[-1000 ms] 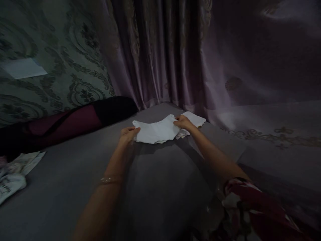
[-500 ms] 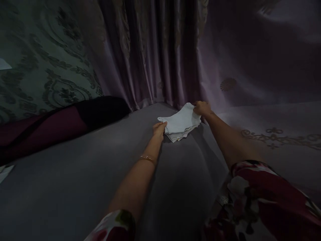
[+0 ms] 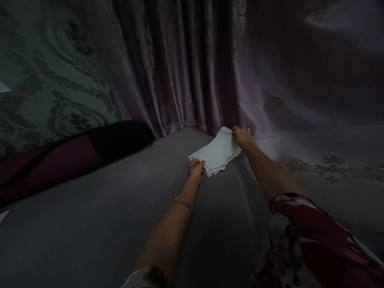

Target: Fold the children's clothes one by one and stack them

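A white cloth piece [image 3: 220,149], shaped with a curved upper edge, lies nearly flat over a stack of similar pale pieces [image 3: 214,173] whose edges show beneath it. My left hand [image 3: 196,167], with a thin bracelet at its wrist, pinches the near left corner between thumb and fingers. At the far right edge, my right hand [image 3: 241,137] is closed on the same cloth, its fingertips partly hidden. Whether my fingers also catch the layers below, I cannot tell.
The stack rests on a grey sheet-covered surface [image 3: 120,208]. Purple curtains [image 3: 180,80] hang just behind it. A black and maroon long bundle [image 3: 78,150] lies along the patterned green wall [image 3: 69,88] at left. White scraps [image 3: 4,216] show at the left edge.
The white cloth has come down onto the stack and lines up more closely with it. My left hand has moved slightly down and right; my right hand stays at the far right edge.
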Demonstrator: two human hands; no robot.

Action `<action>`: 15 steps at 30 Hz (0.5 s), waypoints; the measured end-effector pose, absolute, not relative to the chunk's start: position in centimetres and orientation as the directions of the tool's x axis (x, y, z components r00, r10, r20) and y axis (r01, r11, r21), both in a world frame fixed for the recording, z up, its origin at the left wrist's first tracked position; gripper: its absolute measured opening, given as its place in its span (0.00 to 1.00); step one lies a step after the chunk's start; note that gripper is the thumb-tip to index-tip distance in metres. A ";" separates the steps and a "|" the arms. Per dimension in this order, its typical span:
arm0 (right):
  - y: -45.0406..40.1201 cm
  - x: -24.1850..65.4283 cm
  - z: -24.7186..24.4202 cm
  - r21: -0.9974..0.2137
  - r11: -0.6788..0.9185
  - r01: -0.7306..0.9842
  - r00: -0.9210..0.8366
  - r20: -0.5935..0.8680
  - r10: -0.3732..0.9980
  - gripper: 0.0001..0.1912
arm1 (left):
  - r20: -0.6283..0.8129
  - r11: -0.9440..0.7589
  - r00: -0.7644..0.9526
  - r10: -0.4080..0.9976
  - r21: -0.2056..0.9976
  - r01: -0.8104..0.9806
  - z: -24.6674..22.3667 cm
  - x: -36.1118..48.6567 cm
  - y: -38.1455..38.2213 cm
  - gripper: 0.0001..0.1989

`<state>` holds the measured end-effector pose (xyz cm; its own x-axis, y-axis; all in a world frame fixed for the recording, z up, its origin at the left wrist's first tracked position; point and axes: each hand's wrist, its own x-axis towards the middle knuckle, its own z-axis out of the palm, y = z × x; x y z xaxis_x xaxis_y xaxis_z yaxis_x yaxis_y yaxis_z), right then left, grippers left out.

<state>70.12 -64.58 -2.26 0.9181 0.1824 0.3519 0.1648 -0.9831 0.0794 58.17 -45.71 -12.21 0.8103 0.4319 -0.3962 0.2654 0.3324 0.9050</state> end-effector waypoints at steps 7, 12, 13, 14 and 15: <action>-64.9 69.3 -4.3 0.125 -0.981 0.150 0.879 0.436 0.190 0.18 | -0.366 0.280 0.878 0.307 0.917 0.285 -11.9 55.6 -44.5 0.09; -62.9 68.0 -6.3 0.066 -0.980 0.185 0.901 0.386 0.196 0.16 | -0.321 0.258 0.908 0.271 0.933 0.252 -12.1 53.9 -44.0 0.08; -62.1 67.5 -6.6 0.036 -0.975 0.219 0.906 0.365 0.217 0.17 | -0.315 0.255 0.912 0.263 0.934 0.249 -12.2 53.6 -44.0 0.08; -61.2 67.0 -6.9 -0.003 -0.965 0.261 0.909 0.339 0.245 0.18 | -0.311 0.252 0.916 0.253 0.935 0.248 -12.3 53.4 -44.0 0.08; -60.3 66.4 -7.1 -0.046 -0.952 0.304 0.910 0.308 0.276 0.19 | -0.310 0.249 0.920 0.242 0.936 0.249 -12.4 53.1 -44.0 0.07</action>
